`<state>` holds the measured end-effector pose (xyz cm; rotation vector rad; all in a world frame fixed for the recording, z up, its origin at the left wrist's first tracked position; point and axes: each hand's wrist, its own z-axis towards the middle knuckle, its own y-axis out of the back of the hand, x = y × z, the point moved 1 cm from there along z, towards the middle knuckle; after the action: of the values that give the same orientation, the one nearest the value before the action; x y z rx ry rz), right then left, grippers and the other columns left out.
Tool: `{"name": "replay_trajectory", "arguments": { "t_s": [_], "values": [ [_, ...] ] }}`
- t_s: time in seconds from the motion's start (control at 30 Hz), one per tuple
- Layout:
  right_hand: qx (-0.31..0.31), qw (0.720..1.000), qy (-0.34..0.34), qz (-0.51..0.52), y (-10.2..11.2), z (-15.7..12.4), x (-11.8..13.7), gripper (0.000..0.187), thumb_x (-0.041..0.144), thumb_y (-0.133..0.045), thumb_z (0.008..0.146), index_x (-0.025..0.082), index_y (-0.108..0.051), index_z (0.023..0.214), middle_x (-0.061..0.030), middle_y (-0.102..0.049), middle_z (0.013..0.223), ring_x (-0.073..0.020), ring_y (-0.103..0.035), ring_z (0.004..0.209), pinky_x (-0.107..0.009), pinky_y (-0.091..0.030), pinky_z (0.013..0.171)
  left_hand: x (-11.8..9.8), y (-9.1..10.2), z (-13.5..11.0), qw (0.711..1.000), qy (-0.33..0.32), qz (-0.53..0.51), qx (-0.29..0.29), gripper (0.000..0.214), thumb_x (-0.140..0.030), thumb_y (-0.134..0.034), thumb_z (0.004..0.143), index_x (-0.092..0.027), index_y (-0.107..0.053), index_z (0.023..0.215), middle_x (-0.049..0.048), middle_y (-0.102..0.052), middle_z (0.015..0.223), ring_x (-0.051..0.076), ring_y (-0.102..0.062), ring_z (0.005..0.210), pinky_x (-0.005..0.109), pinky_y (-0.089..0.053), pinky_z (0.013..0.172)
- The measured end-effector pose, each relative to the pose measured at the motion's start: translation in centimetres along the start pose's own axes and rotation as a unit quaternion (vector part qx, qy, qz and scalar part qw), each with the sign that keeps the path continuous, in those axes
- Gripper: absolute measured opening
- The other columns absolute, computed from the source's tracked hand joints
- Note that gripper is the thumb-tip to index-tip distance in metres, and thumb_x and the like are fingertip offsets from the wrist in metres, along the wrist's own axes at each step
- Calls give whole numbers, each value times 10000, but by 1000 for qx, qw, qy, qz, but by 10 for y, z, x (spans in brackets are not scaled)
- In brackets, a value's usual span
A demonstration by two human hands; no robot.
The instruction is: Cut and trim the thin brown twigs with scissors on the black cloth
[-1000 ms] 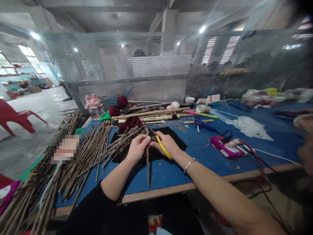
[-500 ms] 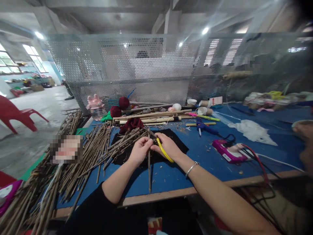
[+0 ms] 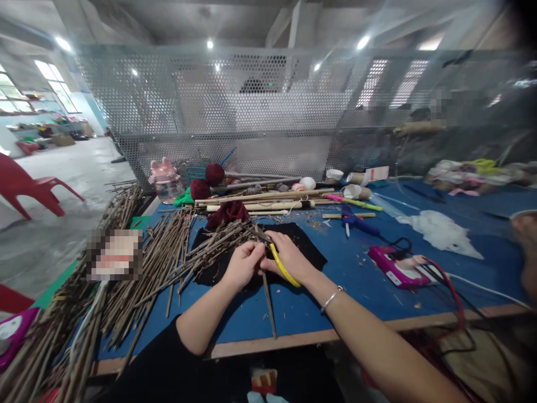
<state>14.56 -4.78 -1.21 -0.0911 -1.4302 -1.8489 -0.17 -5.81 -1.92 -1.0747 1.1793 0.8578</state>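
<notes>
My left hand is closed around a thin brown stick that runs from my fingers down to the table's front edge. My right hand grips yellow-handled cutters whose blades meet the stick's upper end. Both hands work over a black cloth spread on the blue table. A bundle of cut sticks lies on the cloth just left of my hands.
A large heap of long sticks covers the table's left side. A pink glue gun with red cable sits to the right, a blue tool behind it. Bamboo rods, dark red yarn balls and cups line the perforated metal screen. Another person's hand shows at the far right.
The stick's lower end has swung slightly to the right, so it now lies tilted. Both hands stay together on it, with the cutters still at its top.
</notes>
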Motion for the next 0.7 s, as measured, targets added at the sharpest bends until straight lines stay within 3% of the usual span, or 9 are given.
{"name": "replay_trajectory", "arguments": {
  "t_s": [0.3,0.57,0.7],
  "values": [
    [0,999,22,24,-2,-1,1,743,570,-622,692,171,-373,1267,-158,-509,1173,-282,-484,1031,-431,-401,881,-3,0,-3,1000,3,-7,10,396,-528,-593,715,-158,-469,650,-61,-478,462,52,-423,363,183,-352,385],
    [2,998,29,57,2,-2,0,802,638,-602,663,174,-365,1274,-163,-505,1174,-296,-477,1048,-451,-390,903,-7,-4,-7,1000,-8,5,-16,430,-543,-609,694,-163,-430,604,-78,-384,436,22,-313,353,157,-225,344],
    [-9,996,23,82,0,-1,0,784,666,-572,668,159,-391,1239,-160,-506,1172,-283,-485,1056,-426,-388,914,-7,-7,-7,1000,26,10,-2,435,-567,-588,699,-178,-416,610,-82,-385,410,33,-316,322,165,-231,323]
  ]
}}
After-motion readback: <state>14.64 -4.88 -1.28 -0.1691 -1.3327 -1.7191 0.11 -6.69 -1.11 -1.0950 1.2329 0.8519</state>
